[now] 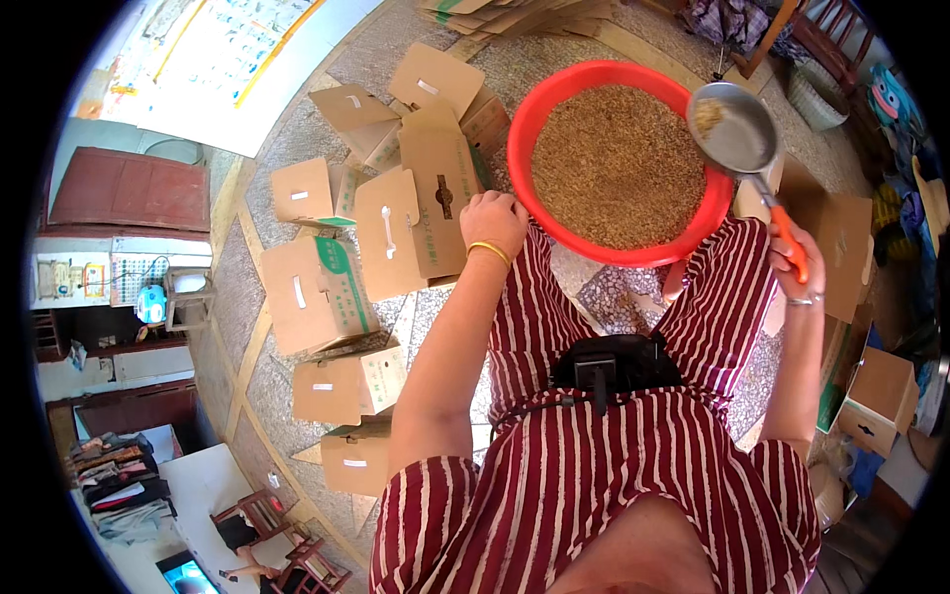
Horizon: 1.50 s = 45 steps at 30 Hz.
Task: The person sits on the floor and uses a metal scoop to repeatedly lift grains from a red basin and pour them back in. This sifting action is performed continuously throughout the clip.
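A large red plastic basin [523,160] filled with loose brown grain-like material [616,167] stands on the floor before my knees. My right hand [801,260] is closed around the orange handle of a metal saucepan [746,137]. The pan hangs over the basin's right rim, and a little pale material lies at one side inside it. My left hand [496,223] is at the basin's lower left, beside my knee and the edge of a tall open cardboard box [438,200]; its fingers are bent, and whether they grip the box I cannot tell.
Several cardboard boxes [304,297] with raised flaps stand on the left. Flattened cardboard [519,18] lies beyond the basin. At the right are more boxes [879,393], a woven basket [816,96] and a wooden chair [831,37]. A person [267,557] sits far off at the lower left.
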### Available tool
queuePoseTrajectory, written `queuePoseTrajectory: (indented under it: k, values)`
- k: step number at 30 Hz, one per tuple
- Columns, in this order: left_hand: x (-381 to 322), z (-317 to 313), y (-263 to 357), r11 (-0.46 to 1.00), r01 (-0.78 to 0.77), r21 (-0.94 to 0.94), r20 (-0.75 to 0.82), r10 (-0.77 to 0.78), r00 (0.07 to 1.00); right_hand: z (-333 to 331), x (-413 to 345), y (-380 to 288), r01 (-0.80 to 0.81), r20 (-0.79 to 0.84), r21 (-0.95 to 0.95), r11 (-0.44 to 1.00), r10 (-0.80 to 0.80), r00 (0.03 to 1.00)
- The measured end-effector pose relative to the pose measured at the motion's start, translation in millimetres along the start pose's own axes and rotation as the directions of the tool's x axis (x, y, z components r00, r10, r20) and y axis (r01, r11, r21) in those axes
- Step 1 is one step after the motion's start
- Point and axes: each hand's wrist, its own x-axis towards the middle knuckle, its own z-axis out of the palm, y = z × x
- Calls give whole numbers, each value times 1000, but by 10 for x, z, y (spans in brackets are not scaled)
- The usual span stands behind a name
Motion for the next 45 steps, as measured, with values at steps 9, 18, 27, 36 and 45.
queuePoseTrajectory:
  k: [9,18,27,36,45]
  values:
    - [61,39,59,993,-72,89,47,68,997,-920,-519,-449,305,-348,-180,935,-351,869]
    - [49,179,92,990,-85,113,114,73,991,-1623,-314,-311,177,-617,-464,868,-460,638]
    - [98,105,160,983,-86,161,169,58,984,-2155,-236,-190,-397,-536,-841,367,-662,524]
    - [92,81,183,980,-101,170,143,77,987,-1776,-330,-191,-786,-475,-603,-137,-731,491]
    - [55,43,169,984,-93,150,139,72,988,-1777,-452,-216,-729,-378,-672,-130,-787,489]
